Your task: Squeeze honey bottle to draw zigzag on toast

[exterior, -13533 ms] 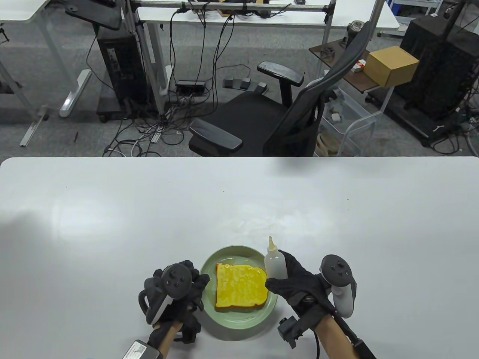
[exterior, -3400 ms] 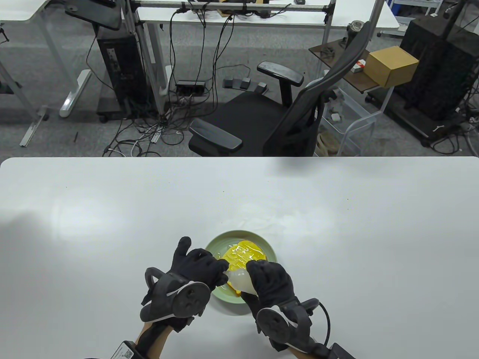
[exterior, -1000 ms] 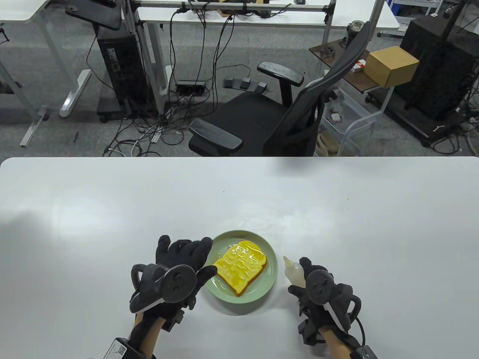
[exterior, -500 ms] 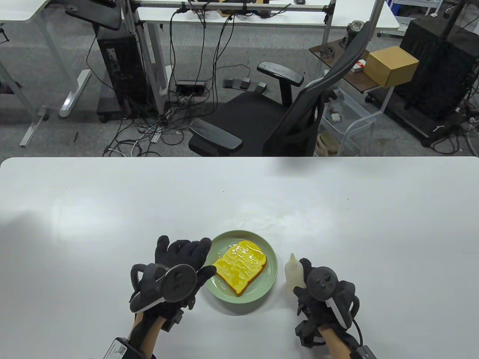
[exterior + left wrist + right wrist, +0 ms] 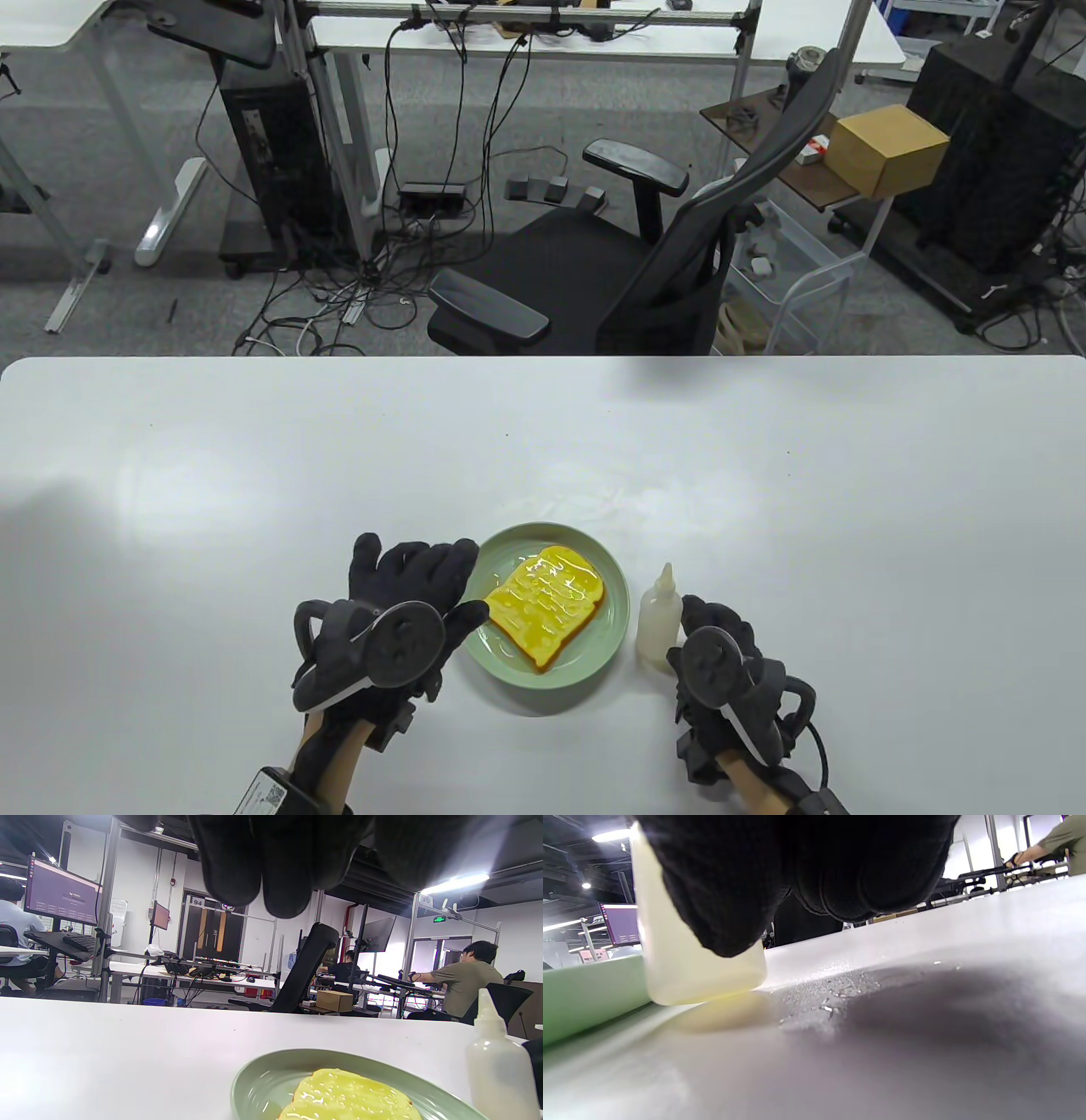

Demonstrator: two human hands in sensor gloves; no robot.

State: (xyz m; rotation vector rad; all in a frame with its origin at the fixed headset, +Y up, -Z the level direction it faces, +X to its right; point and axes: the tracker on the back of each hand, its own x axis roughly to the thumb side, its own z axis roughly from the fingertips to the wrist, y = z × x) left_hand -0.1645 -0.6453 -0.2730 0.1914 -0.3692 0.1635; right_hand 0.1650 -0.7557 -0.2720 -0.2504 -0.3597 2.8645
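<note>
A slice of yellow toast (image 5: 547, 604) with pale honey lines across it lies on a green plate (image 5: 607, 649) near the table's front edge. The translucent honey bottle (image 5: 657, 624) stands upright on the table just right of the plate. My right hand (image 5: 697, 632) is at the bottle's right side, with curled fingers (image 5: 861, 870) and thumb against the bottle (image 5: 670, 959). My left hand (image 5: 428, 577) lies open and flat on the table left of the plate, its thumb at the rim. The left wrist view shows the plate (image 5: 254, 1077), the toast (image 5: 343, 1094) and the bottle (image 5: 496, 1073).
A shiny smear (image 5: 611, 509) marks the white table (image 5: 254, 475) just beyond the plate. A black office chair (image 5: 645, 255) stands past the far edge. The plate's rim (image 5: 585, 993) sits right beside the bottle's base.
My right hand has brought the bottle from a tilt to upright and set it on the table right of the plate. The left hand has stayed still.
</note>
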